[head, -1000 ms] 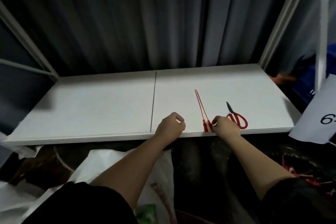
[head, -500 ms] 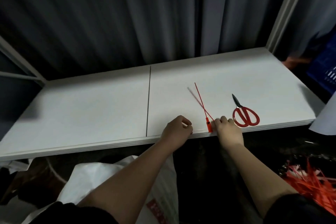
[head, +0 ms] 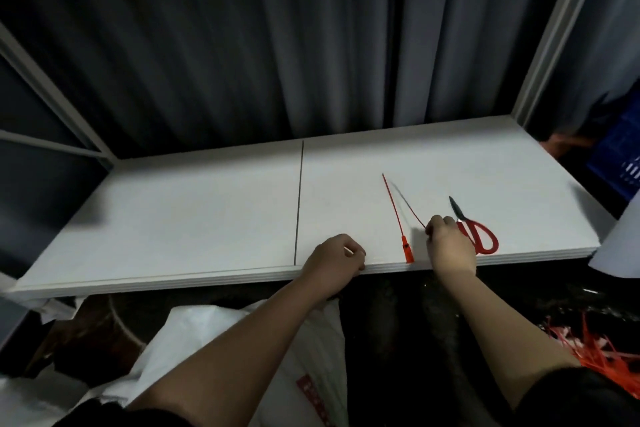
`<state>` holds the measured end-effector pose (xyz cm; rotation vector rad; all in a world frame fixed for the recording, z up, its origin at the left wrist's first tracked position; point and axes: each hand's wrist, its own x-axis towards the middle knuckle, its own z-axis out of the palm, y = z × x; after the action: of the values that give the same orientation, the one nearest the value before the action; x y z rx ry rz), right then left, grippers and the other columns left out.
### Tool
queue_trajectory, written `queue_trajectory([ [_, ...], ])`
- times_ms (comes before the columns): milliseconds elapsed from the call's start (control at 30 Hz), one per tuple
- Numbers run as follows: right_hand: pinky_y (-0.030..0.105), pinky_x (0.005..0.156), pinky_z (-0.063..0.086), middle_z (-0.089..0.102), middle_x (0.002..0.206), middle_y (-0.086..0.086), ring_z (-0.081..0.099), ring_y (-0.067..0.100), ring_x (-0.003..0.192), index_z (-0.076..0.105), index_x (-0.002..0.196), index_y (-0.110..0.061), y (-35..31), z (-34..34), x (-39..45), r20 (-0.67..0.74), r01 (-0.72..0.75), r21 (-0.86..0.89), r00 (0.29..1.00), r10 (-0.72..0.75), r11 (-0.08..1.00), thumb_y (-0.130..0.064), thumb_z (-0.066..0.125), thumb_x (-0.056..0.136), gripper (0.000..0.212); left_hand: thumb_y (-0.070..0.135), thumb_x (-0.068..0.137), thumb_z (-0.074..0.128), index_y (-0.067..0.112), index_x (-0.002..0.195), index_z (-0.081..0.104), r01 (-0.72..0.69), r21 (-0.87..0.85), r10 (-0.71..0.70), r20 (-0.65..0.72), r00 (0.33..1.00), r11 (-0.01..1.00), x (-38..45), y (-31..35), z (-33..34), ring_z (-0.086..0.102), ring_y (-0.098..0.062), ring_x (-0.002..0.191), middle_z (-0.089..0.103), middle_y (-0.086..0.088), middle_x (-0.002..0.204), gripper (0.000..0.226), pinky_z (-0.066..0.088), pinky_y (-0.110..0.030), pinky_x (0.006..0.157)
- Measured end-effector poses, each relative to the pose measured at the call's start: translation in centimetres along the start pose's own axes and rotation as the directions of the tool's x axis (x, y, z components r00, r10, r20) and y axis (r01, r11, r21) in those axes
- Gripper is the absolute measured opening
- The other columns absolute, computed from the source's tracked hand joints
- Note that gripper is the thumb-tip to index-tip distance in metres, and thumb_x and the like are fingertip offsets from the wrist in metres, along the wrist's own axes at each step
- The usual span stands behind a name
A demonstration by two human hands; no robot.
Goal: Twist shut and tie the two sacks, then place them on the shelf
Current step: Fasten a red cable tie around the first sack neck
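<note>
Your right hand [head: 450, 243] now pinches one red tie [head: 410, 206], lifting it off the shelf [head: 207, 211]; half a second ago both ties lay together. The other tie [head: 398, 222] stays flat just left of that hand. Your left hand [head: 334, 262], left again, looks curled on nothing, though it's dim. A white sack [head: 207, 340] waits below the shelf edge, untied.

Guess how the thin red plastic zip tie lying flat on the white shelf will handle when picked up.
The thin red plastic zip tie is probably light and whippy: long narrow strap, small head. Lying flat on the white shelf, it may be fiddly to pinch. The right hand pinches a second one, which looks slightly bowed.
</note>
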<state>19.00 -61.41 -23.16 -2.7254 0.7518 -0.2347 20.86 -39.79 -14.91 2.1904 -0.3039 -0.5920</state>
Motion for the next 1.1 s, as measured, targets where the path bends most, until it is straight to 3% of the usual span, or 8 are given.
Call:
queue_trajectory([
  [167,0.041,0.071,0.049,0.057,0.115,0.018,0.062,0.041,0.088,0.056,0.124,-0.006,-4.6,-7.0,-1.2,-0.145,0.21,0.146,0.971,-0.189,0.967,-0.001,0.052,0.09,0.035,0.023,0.088,0.052,0.023,0.08,0.057,-0.046,-0.047,0.044,-0.04,0.998,0.998,-4.1,2.1,-3.9,0.067,-0.014,0.075,0.07,0.006,0.08,0.01,0.049,-0.026,0.071],
  [267,0.039,0.077,0.05,0.057,0.106,0.013,0.063,0.036,0.084,0.065,0.112,-0.01,-9.1,-11.5,-3.4,-0.169,0.354,0.184,0.931,-0.325,0.917,-0.01,0.055,0.092,0.023,0.02,0.089,0.052,0.02,0.08,0.057,-0.085,-0.07,0.077,-0.105,0.992,0.994,-8.1,3.1,-7.4,0.065,-0.016,0.073,0.07,0.001,0.081,0.01,0.048,-0.03,0.066],
  [467,0.027,0.052,0.039,0.066,0.084,0.009,0.058,0.021,0.055,0.039,0.095,-0.016,-19.5,-13.9,-14.9,0.239,0.292,0.469,0.866,-0.439,0.833,-0.009,0.038,0.095,0.007,0.016,0.09,0.054,0.019,0.082,0.059,-0.149,-0.126,0.105,-0.303,0.947,0.981,-19.1,0.6,-13.8,0.067,-0.021,0.075,0.068,0.002,0.076,0.01,0.051,-0.033,0.08],
  [700,0.021,0.071,0.039,0.061,0.092,0.0,0.058,0.017,0.084,0.054,0.114,-0.012,-24.3,-7.6,-28.5,0.361,0.232,0.605,0.772,-0.522,0.762,-0.015,0.048,0.094,0.021,0.008,0.087,0.06,0.017,0.093,0.061,-0.146,-0.167,0.018,-0.597,0.802,0.975,-27.4,-8.0,-16.8,0.058,-0.015,0.077,0.062,0.005,0.081,0.011,0.047,-0.021,0.076],
  [800,0.007,0.06,0.035,0.047,0.076,-0.014,0.047,-0.001,0.067,0.051,0.121,-0.018,-25.2,-6.3,-30.9,0.396,0.107,0.699,0.765,-0.508,0.707,-0.008,0.055,0.086,0.036,0.007,0.084,0.062,0.009,0.115,0.057,-0.107,-0.149,-0.023,-0.679,0.734,0.983,-30.2,-12.1,-16.6,0.059,-0.021,0.104,0.06,-0.006,0.111,0.031,0.045,-0.034,0.098],
  [933,0.009,0.071,0.038,0.052,0.082,-0.018,0.052,0.001,0.077,0.049,0.128,-0.022,-25.8,-4.6,-32.0,0.422,0.088,0.728,0.723,-0.547,0.679,-0.002,0.056,0.081,0.052,0.049,0.05,0.07,0.006,0.138,0.036,0.028,-0.219,-0.155,-0.587,0.794,0.975,-32.9,-17.4,-14.3,0.044,-0.019,0.129,0.045,-0.008,0.135,0.103,0.038,-0.038,0.108],
  [1033,0.009,0.067,0.037,0.049,0.077,-0.019,0.049,-0.002,0.069,0.05,0.13,-0.025,-26.3,-3.8,-31.8,0.443,0.087,0.714,0.712,-0.545,0.694,-0.001,0.056,0.08,0.057,0.047,0.037,0.083,0.029,0.115,0.044,0.029,-0.299,-0.189,-0.522,0.832,0.954,-33.4,-21.5,-12.0,0.057,0.01,0.107,0.058,0.007,0.111,0.09,0.046,-0.012,0.089],
  [1100,0.01,0.068,0.036,0.051,0.083,-0.021,0.048,-0.005,0.068,0.048,0.132,-0.028,-26.4,-3.7,-31.4,0.476,0.072,0.709,0.686,-0.551,0.702,-0.01,0.058,0.077,0.059,0.06,0.037,0.085,0.029,0.123,0.043,0.101,-0.226,-0.204,-0.493,0.846,0.969,-33.3,-23.1,-10.3,0.057,0.002,0.112,0.059,0.005,0.119,0.101,0.049,-0.022,0.093],
])
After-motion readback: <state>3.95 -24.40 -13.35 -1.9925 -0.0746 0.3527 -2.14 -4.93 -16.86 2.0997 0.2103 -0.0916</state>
